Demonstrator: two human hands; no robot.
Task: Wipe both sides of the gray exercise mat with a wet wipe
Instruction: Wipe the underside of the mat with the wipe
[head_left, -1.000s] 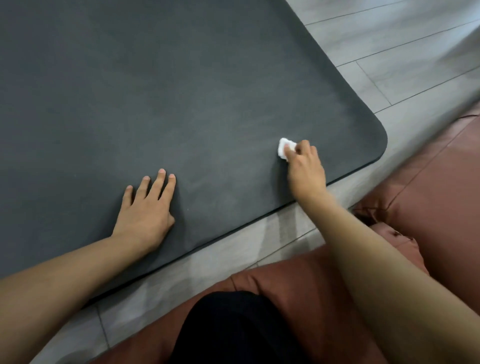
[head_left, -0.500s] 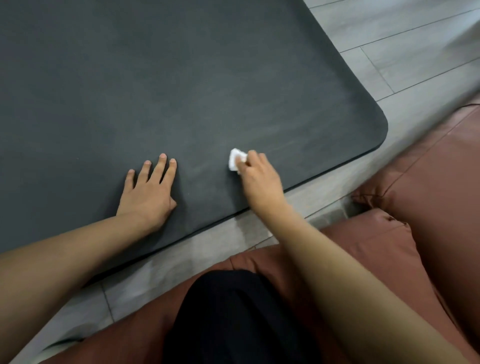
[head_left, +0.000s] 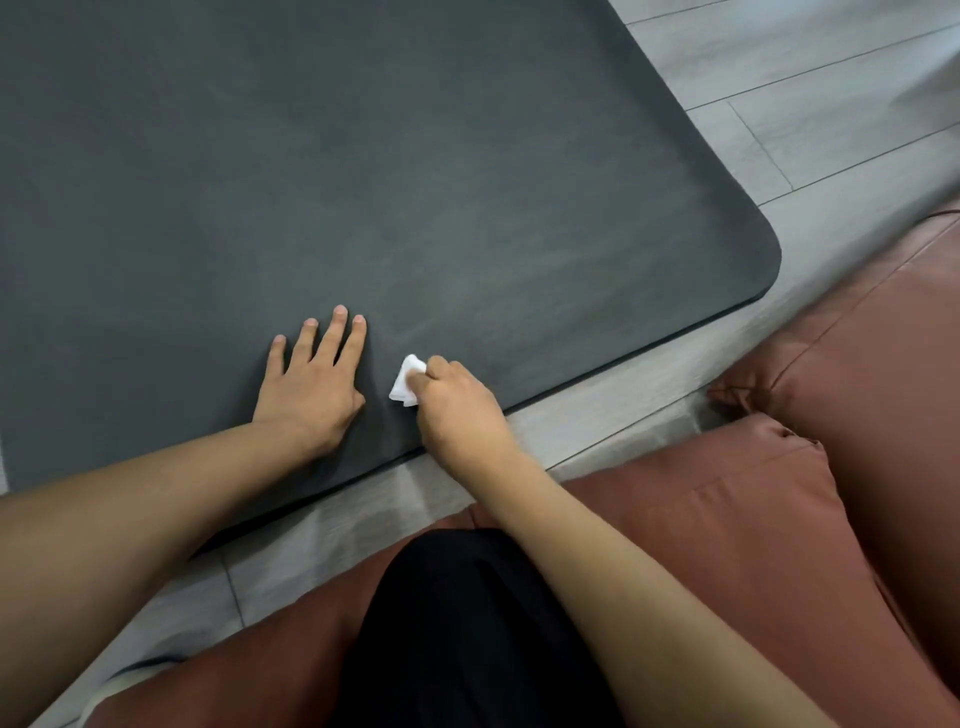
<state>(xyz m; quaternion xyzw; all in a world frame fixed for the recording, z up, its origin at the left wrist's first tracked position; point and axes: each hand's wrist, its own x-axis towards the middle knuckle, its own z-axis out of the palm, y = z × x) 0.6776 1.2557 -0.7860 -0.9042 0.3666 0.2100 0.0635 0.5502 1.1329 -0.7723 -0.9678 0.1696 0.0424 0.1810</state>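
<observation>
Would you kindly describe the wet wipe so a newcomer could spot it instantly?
Find the gray exercise mat covering the floor, then its near edge, where two hands rest. The wet wipe is the small crumpled wad pinched by the right hand, the only white thing on the mat.

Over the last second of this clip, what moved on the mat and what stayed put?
The right hand, still pinching the wet wipe, swept leftward along the near edge of the gray mat, ending just beside the left hand. The left hand stayed flat on the mat; nothing was released.
</observation>
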